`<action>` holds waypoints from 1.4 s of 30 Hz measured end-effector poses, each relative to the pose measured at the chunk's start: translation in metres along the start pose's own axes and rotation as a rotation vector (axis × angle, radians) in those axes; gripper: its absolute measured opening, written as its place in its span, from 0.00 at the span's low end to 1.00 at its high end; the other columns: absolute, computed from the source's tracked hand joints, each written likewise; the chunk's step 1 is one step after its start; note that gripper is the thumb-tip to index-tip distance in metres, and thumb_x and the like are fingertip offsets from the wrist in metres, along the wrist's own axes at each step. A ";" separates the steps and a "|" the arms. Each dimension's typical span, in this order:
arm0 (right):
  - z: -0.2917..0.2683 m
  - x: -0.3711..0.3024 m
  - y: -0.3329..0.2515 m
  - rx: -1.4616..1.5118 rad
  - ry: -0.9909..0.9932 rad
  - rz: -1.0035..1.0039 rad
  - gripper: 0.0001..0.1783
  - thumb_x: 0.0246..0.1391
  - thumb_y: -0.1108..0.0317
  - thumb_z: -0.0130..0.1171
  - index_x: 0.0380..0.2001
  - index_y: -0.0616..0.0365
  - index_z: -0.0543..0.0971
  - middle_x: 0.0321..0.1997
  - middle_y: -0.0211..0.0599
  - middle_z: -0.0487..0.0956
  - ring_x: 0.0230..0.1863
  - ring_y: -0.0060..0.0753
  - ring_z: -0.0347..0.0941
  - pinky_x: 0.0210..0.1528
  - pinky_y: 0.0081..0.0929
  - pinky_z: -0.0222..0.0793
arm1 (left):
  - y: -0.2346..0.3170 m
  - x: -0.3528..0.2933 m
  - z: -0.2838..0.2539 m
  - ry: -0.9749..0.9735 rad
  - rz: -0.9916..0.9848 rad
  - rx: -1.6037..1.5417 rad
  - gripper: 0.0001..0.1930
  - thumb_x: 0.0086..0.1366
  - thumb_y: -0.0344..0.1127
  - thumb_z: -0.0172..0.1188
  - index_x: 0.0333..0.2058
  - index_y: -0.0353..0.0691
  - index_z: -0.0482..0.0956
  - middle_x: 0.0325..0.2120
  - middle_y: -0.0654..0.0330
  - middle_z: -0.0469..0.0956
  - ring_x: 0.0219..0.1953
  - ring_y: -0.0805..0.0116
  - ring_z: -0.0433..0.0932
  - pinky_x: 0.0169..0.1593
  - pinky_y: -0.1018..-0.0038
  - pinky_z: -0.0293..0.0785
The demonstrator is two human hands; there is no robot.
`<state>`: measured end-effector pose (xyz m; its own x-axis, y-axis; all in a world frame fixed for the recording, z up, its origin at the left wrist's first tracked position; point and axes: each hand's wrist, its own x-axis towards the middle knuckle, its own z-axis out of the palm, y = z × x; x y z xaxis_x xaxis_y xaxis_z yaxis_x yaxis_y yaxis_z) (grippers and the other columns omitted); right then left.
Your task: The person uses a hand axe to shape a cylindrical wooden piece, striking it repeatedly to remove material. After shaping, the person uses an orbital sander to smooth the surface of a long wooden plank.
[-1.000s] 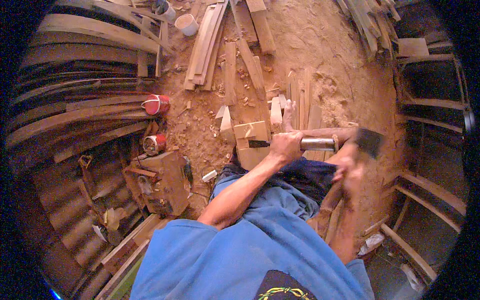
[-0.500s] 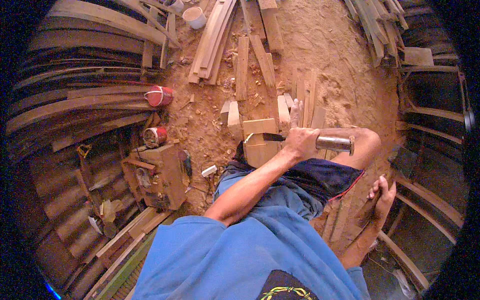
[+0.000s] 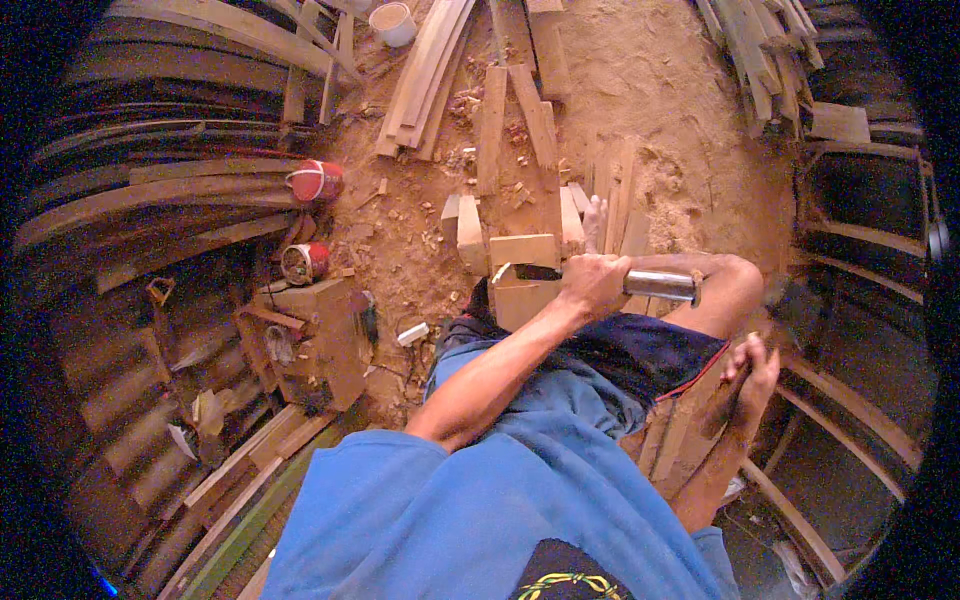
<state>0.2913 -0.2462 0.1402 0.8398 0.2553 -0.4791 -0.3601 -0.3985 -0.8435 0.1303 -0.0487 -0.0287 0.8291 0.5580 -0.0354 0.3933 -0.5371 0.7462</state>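
Note:
My left hand [image 3: 597, 284] is closed around a large chisel [image 3: 663, 287] with a shiny metal-sleeved handle. Its dark blade points left across a pale wood block [image 3: 522, 250] between my legs, and the edge rests at or just above the wood near its left side. Off to the right, beside my bent knee, my right hand [image 3: 755, 366] has its fingers curled round a dark thing that is blurred and partly hidden. Upright pale wood pieces [image 3: 470, 235] stand just beyond the block.
Boards [image 3: 425, 85] and short timbers [image 3: 491, 130] lie ahead on the sawdust-covered ground. To the left are a red bucket [image 3: 317, 180], a red tin [image 3: 304, 263] on a wooden box [image 3: 335, 330], and stacked planks. A white bucket [image 3: 392, 24] stands far off; more timber [image 3: 750, 60] leans at far right.
My right hand has risen slightly and come a little inward. My left hand and the chisel have shifted slightly left, still over the block.

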 end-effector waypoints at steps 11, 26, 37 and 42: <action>0.016 0.009 0.020 -0.204 -0.208 0.072 0.17 0.57 0.60 0.65 0.41 0.55 0.70 0.20 0.30 0.72 0.16 0.27 0.72 0.17 0.25 0.70 | -0.008 0.000 0.003 -0.027 -0.027 0.023 0.14 0.50 0.45 0.65 0.34 0.48 0.81 0.26 0.51 0.83 0.29 0.49 0.84 0.34 0.55 0.81; -0.016 0.000 0.003 -0.198 -0.149 0.021 0.14 0.59 0.63 0.62 0.39 0.58 0.70 0.21 0.30 0.73 0.15 0.24 0.67 0.16 0.25 0.66 | 0.009 0.001 0.005 -0.090 0.018 0.016 0.13 0.52 0.45 0.64 0.31 0.42 0.80 0.28 0.50 0.83 0.32 0.49 0.84 0.37 0.54 0.80; 0.039 -0.003 0.036 -0.390 -0.237 0.048 0.16 0.59 0.63 0.64 0.40 0.59 0.69 0.21 0.30 0.73 0.16 0.23 0.69 0.18 0.22 0.67 | -0.014 -0.010 0.001 -0.045 -0.034 0.013 0.18 0.49 0.48 0.69 0.34 0.42 0.81 0.29 0.50 0.83 0.32 0.48 0.84 0.37 0.55 0.81; -0.013 0.006 0.017 -0.084 -0.159 0.018 0.15 0.61 0.62 0.62 0.39 0.59 0.69 0.22 0.33 0.74 0.16 0.26 0.69 0.15 0.25 0.67 | -0.009 -0.013 0.006 -0.041 0.024 0.015 0.15 0.50 0.45 0.68 0.31 0.42 0.80 0.28 0.51 0.83 0.33 0.49 0.83 0.37 0.55 0.80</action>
<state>0.2958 -0.2630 0.1259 0.7561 0.3809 -0.5322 -0.3339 -0.4748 -0.8143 0.1182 -0.0554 -0.0393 0.8538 0.5186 -0.0453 0.3791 -0.5597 0.7369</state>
